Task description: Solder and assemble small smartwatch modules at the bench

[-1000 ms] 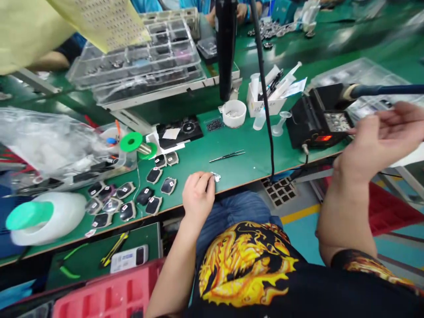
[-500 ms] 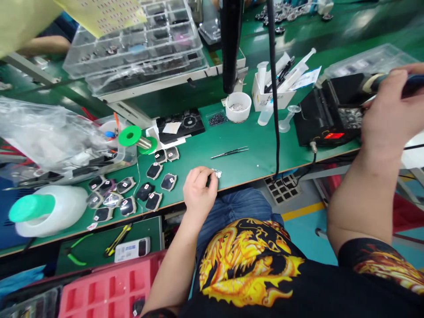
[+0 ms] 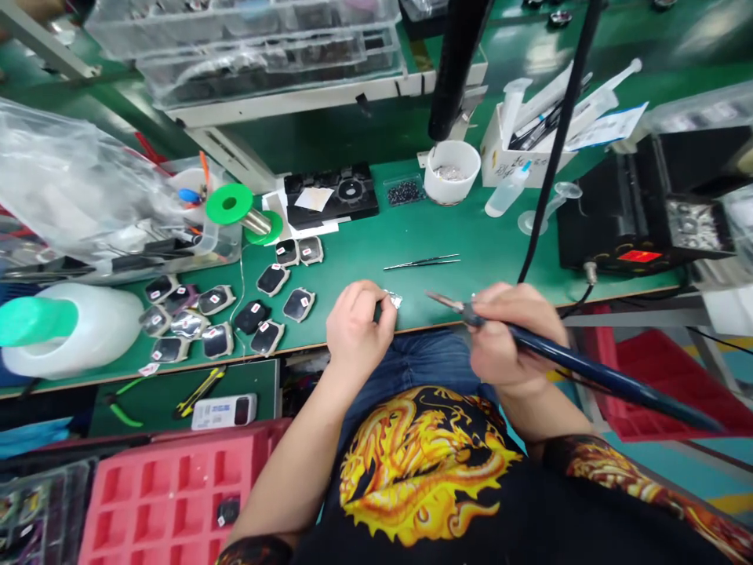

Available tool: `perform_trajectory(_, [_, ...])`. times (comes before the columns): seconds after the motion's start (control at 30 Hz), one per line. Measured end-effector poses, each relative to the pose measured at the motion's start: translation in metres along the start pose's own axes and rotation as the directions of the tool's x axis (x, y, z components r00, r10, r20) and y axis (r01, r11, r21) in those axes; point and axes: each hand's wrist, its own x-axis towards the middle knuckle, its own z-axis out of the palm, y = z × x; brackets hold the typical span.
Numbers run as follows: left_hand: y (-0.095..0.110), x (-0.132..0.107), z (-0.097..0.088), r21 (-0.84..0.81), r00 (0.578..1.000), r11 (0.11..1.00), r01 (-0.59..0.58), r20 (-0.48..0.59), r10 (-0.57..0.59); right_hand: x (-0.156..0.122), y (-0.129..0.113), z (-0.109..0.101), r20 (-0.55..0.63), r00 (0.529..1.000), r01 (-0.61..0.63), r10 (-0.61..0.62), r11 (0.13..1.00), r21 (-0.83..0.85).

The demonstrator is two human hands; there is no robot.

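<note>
Two hands at front edge of green bench mat (image 3: 464, 235): L hand (image 3: 358, 326) pinching small silver piece (image 3: 394, 299), R hand (image 3: 514, 333) clenching soldering iron (image 3: 565, 357); open mat behind, w/ tweezers (image 3: 422, 263) lying there.

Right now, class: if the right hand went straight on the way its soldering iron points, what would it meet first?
The right hand and soldering iron would probably meet the small silver piece by the fingertips of the left hand first; depth is unclear.
</note>
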Motion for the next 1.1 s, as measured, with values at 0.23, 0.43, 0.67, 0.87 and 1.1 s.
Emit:
perform_trajectory(0.23, [0.0, -0.002, 0.0, 0.016, 1.0, 1.0, 0.01, 0.024, -0.01, -0.01, 0.026, 0.05, -0.093, 0.996, -0.002, 0.015, 0.99, 0.138])
perform_trajectory(0.43, [0.001, 0.0, -0.001, 0.023, 0.999, 1.0, 0.017, 0.038, -0.018, -0.009, 0.023, 0.049, -0.009, 0.999, -0.03, 0.031, 0.994, 0.105])
perform_trajectory(0.67, [0.004, 0.001, -0.002, 0.036, 0.999, 0.999, 0.018, 0.038, -0.02, -0.007, 0.021, 0.05, 0.027, 0.999, -0.05, 0.047, 0.993, 0.104])
perform_trajectory(0.87, [0.002, 0.0, -0.002, 0.037, 0.999, 0.999, 0.02, 0.032, -0.021, -0.004, 0.02, 0.05, 0.025, 0.999, -0.044, 0.042, 0.995, 0.088])
perform_trajectory(1.1, [0.002, 0.0, -0.002, 0.041, 0.999, 0.999, 0.014, 0.031, -0.016, -0.003, 0.02, 0.052, 0.03, 0.999, -0.038, 0.036, 0.997, 0.071])
